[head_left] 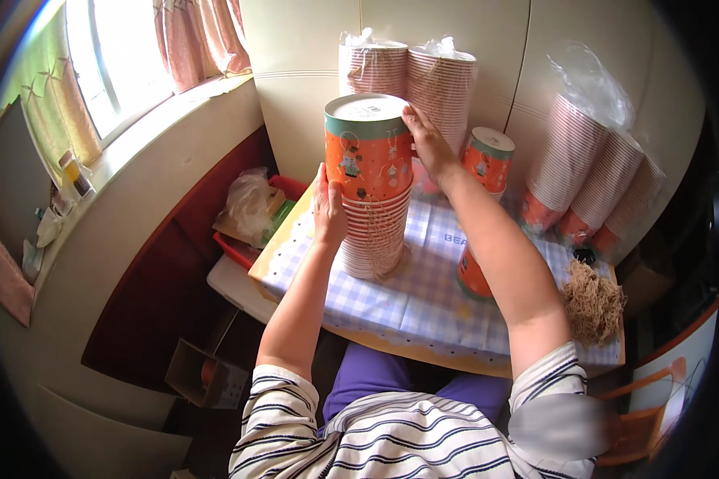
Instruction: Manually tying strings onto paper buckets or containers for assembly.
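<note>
In front of me a tall stack of upside-down orange paper buckets (369, 169) with green bands stands on the table. My left hand (329, 209) grips its left side about halfway up. My right hand (429, 145) is closed around the upper right edge, beside the white base of the top bucket. Beige strings (383, 219) hang down the stack over the bucket rims. Right of the stack, partly behind my right forearm, are a shorter bucket stack (487, 164) and an orange bucket (473, 275). A tangled bundle of beige strings (594, 302) lies at the table's right end.
A blue-and-white checked cloth (435, 307) covers the table. Plastic-wrapped bucket stacks stand at the back (447, 88) and far right (569, 152). Left of the table is a red crate (294, 188) with plastic bags. An open cardboard box (200, 375) sits lower down; a wooden chair (643, 427) stands right.
</note>
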Available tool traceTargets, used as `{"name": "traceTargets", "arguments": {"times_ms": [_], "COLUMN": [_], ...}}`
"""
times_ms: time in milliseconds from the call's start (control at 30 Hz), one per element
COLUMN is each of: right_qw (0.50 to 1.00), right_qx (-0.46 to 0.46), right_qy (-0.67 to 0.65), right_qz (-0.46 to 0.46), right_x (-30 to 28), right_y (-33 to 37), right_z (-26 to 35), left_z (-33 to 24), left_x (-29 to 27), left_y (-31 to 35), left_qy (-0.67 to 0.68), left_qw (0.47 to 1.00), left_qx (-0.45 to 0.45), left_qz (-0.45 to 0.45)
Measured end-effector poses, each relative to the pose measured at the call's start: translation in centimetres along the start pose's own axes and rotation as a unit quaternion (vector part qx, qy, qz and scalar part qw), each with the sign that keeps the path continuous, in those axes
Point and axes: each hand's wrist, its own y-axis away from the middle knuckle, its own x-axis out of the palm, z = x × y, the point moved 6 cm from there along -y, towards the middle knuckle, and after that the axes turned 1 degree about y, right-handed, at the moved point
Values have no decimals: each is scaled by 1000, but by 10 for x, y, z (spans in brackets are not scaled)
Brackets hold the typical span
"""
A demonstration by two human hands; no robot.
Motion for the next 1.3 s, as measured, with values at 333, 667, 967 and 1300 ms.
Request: {"name": "traceTargets", "arguments": {"times_ms": [333,667,967,1300], "right_qw": [992,999,997,997], "right_qx": [28,-18,-51,-3], "right_qy": [-120,-11,35,17], "right_qz": [10,-36,-41,-75], "right_x": [5,9,4,-2], "right_y": [-3,0,-5,4], "right_z": [0,8,-13,-16], "left_z": [11,10,10,11], "left_x": [2,4,10,14], "left_y": [5,12,27,34], "left_qy": [-56,-24,-75,-74], "left_qw": [994,995,989,991], "left_qx": [79,69,122,106], "left_qz": [-57,-67,-24,-20]}}
